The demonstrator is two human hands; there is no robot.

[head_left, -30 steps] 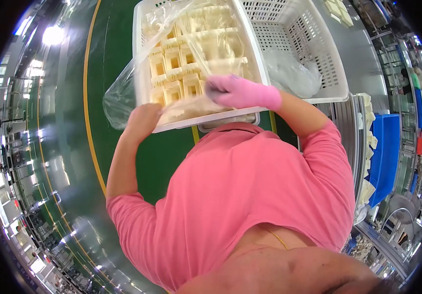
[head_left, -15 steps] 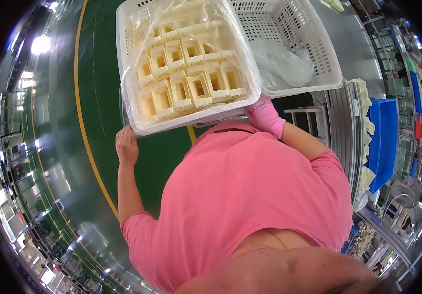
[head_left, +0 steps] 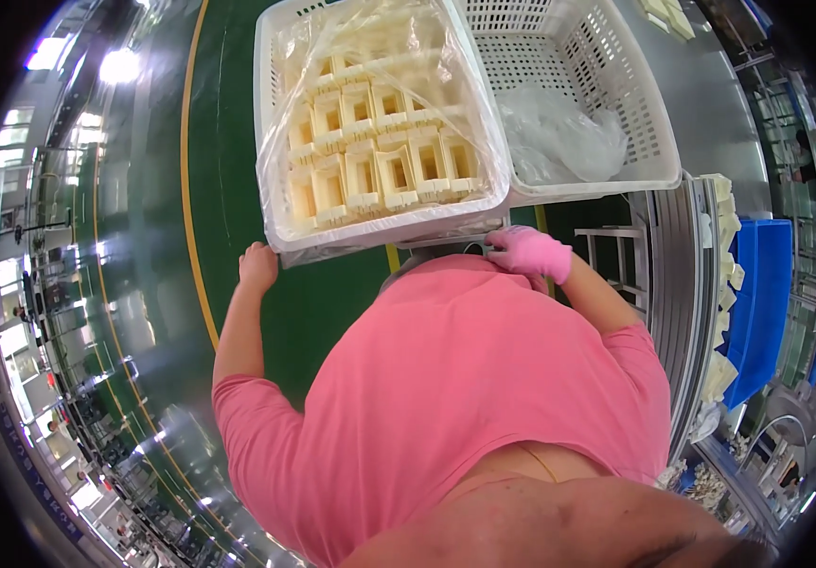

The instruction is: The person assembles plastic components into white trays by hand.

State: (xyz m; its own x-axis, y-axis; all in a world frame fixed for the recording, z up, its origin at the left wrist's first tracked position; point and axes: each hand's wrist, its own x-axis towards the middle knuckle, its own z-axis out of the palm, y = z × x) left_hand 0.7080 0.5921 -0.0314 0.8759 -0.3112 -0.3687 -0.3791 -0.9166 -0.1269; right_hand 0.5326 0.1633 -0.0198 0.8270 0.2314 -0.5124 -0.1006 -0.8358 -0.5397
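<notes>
A white plastic crate (head_left: 384,225) lined with clear plastic film (head_left: 432,57) is in front of me. Several rows of cream-coloured hollow rectangular plastic parts (head_left: 396,175) stand in it, the far ones partly covered by the film. My bare left hand (head_left: 258,267) is closed at the crate's near left corner, its fingertips partly hidden. In a pink glove, my right hand (head_left: 533,254) is just below the crate's near right edge, close to my waist. Its fingers are curled, and I cannot make out what is between them.
A second white crate (head_left: 654,142) holding crumpled clear film (head_left: 559,142) adjoins on the right, beside a metal tabletop (head_left: 711,104). A blue bin (head_left: 760,303) and more cream parts (head_left: 725,284) lie further right. Left is green floor with a yellow line (head_left: 190,208).
My right hand has drawn back from under the crate's rim toward my waist, so more of the glove shows. The left hand stays at the corner. The whole view has shifted slightly.
</notes>
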